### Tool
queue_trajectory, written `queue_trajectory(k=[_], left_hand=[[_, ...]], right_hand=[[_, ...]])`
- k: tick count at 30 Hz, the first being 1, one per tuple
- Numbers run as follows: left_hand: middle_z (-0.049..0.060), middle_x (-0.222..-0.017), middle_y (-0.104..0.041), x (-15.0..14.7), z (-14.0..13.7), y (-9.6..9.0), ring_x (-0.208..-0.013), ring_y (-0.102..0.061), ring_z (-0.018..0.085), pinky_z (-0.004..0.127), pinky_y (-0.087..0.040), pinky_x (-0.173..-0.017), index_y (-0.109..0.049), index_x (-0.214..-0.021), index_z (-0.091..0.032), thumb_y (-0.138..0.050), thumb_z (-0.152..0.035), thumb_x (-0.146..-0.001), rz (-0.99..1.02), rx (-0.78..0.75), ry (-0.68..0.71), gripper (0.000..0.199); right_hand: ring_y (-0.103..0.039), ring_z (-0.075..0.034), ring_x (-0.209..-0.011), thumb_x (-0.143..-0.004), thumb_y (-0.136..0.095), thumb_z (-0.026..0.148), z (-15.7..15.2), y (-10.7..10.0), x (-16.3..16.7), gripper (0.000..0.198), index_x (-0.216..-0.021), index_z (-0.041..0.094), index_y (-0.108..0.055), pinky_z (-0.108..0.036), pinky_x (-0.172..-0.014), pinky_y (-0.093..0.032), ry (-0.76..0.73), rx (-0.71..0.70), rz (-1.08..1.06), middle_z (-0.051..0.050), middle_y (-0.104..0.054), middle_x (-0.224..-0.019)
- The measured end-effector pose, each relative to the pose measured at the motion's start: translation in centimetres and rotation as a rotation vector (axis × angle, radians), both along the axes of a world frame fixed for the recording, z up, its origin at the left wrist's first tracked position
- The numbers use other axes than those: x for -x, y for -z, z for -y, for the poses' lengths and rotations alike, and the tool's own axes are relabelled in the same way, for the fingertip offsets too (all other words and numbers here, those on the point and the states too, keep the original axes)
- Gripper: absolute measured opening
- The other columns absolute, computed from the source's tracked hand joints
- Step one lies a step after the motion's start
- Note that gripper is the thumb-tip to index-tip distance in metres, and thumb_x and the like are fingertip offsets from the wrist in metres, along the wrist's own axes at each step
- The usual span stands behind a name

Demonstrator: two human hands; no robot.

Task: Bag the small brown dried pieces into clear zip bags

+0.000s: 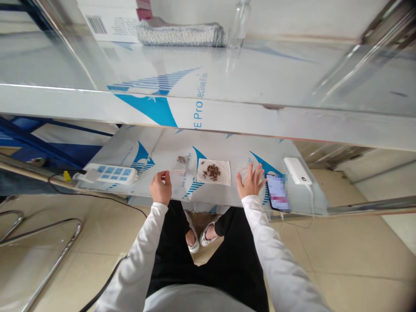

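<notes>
My left hand (pixel 161 187) is closed, thumb and fingertips pinched at the near left edge of a small clear zip bag (pixel 179 172) with a reddish strip. Several brown pieces (pixel 181 160) show at the bag's far end. To the right of it, a heap of small dark brown pieces (pixel 213 172) lies on a square white paper (pixel 224 178). My right hand (pixel 251 182) is open, its fingers spread over thin clear plastic (pixel 241 170) that looks like more small bags. Its fingertips seem to touch the plastic; how many bags lie there is hard to make out.
A phone (pixel 277 193) and a white power bank (pixel 296 170) with a cable lie right of my right hand. A white power strip (pixel 113 173) sits at the left. Above, a raised shelf (pixel 227 86) holds a folded grey cloth (pixel 182 34), a box (pixel 113 19) and a clear bottle (pixel 239 24).
</notes>
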State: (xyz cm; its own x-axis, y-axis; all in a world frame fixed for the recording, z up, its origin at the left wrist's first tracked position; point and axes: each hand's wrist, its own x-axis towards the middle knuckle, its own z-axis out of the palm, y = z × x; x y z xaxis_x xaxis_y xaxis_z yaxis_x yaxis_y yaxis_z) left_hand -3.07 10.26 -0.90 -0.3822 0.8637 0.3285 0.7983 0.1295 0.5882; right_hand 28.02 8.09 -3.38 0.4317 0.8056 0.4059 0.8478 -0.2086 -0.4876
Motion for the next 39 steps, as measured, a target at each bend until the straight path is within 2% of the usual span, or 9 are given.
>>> queue_trajectory(k=[2, 4, 8, 11, 14, 20, 28, 35, 39], left_hand=[[0.007, -0.075, -0.071, -1.1, 1.2, -1.5, -0.066, -0.066, 0.018, 0.027, -0.048, -0.065, -0.065, -0.091, -0.015, -0.044, -0.042, -0.089, 0.075, -0.009, -0.021, 0.034], [0.006, -0.072, -0.072, -2.6, 2.8, -2.9, -0.066, -0.068, 0.016, 0.024, -0.05, -0.065, -0.065, -0.092, -0.015, -0.045, -0.045, -0.088, 0.193, -0.02, 0.009, 0.036], [0.007, -0.081, -0.074, -5.8, 7.1, -5.1, -0.075, -0.069, 0.018, 0.024, -0.052, -0.07, -0.067, -0.086, -0.013, -0.063, -0.044, -0.079, 0.828, -0.016, 0.195, 0.032], [0.008, -0.087, -0.074, -6.8, 9.9, -5.6, -0.08, -0.069, 0.019, 0.027, -0.053, -0.075, -0.069, -0.087, -0.013, -0.068, -0.04, -0.075, 1.132, 0.072, 0.268, 0.03], [0.008, -0.084, -0.075, -6.5, 11.7, -5.2, -0.078, -0.069, 0.02, 0.028, -0.054, -0.073, -0.071, -0.086, -0.012, -0.072, -0.039, -0.071, 1.246, 0.193, 0.294, 0.03], [0.008, -0.082, -0.075, -5.7, 13.6, -3.6, -0.075, -0.069, 0.02, 0.026, -0.054, -0.068, -0.073, -0.084, -0.014, -0.071, -0.039, -0.073, 1.11, 0.336, 0.386, 0.028], [0.009, -0.08, -0.074, -5.4, 14.0, -3.4, -0.073, -0.069, 0.021, 0.028, -0.056, -0.067, -0.073, -0.084, -0.014, -0.068, -0.04, -0.076, 1.047, 0.373, 0.457, 0.027], [0.006, -0.075, -0.069, -6.4, 14.4, -4.7, -0.066, -0.066, 0.019, 0.027, -0.05, -0.062, -0.064, -0.079, -0.02, -0.051, -0.029, -0.086, 0.306, 0.205, 0.443, 0.017], [0.006, -0.072, -0.066, -6.2, 14.3, -5.3, -0.06, -0.063, 0.019, 0.028, -0.046, -0.054, -0.058, -0.078, -0.022, -0.048, -0.023, -0.086, 0.063, 0.172, 0.449, 0.013]], right_hand=[[-0.042, -0.033, -0.129, -0.088, -0.046, 0.044, 1.4, -2.3, 3.3, 0.053, -0.13, 0.012, -0.051, -0.056, -0.103, -0.035, -0.172, -0.119, -0.175, -0.022, -0.048, -0.137], [-0.063, -0.025, -0.103, -0.09, -0.047, 0.038, 2.9, -4.7, 7.4, 0.034, -0.11, 0.017, -0.064, -0.041, -0.089, -0.051, -0.391, -0.176, -0.41, -0.015, -0.066, -0.111], [-0.067, -0.018, -0.08, -0.088, -0.056, 0.033, 5.4, -8.5, 13.9, 0.02, -0.096, 0.02, -0.069, -0.029, -0.069, -0.056, -0.584, -0.16, -0.693, -0.008, -0.071, -0.092], [-0.069, -0.018, -0.081, -0.086, -0.059, 0.032, 7.0, -9.0, 15.0, 0.019, -0.094, 0.02, -0.072, -0.029, -0.072, -0.057, -0.605, -0.107, -0.793, -0.007, -0.073, -0.092], [-0.07, -0.021, -0.089, -0.084, -0.062, 0.031, 9.0, -7.9, 13.9, 0.023, -0.101, 0.02, -0.072, -0.031, -0.079, -0.058, -0.64, 0.016, -0.827, -0.007, -0.074, -0.099], [-0.071, -0.025, -0.09, -0.084, -0.063, 0.031, 12.4, -5.7, 12.4, 0.026, -0.107, 0.024, -0.071, -0.035, -0.081, -0.06, -0.615, 0.135, -0.798, -0.005, -0.073, -0.102], [-0.073, -0.023, -0.083, -0.091, -0.048, 0.024, 13.5, -5.9, 12.9, 0.031, -0.114, 0.023, -0.068, -0.028, -0.068, -0.061, -0.607, 0.113, -0.581, -0.006, -0.074, -0.1], [-0.073, -0.022, -0.062, -0.088, -0.048, 0.02, 13.6, -4.5, 12.9, 0.029, -0.107, 0.021, -0.07, -0.027, -0.057, -0.058, -0.463, 0.08, -0.28, -0.007, -0.076, -0.083], [-0.071, -0.024, -0.058, -0.087, -0.048, 0.019, 13.7, -4.6, 12.1, 0.028, -0.105, 0.02, -0.07, -0.029, -0.054, -0.057, -0.373, 0.037, -0.159, -0.008, -0.075, -0.075]])
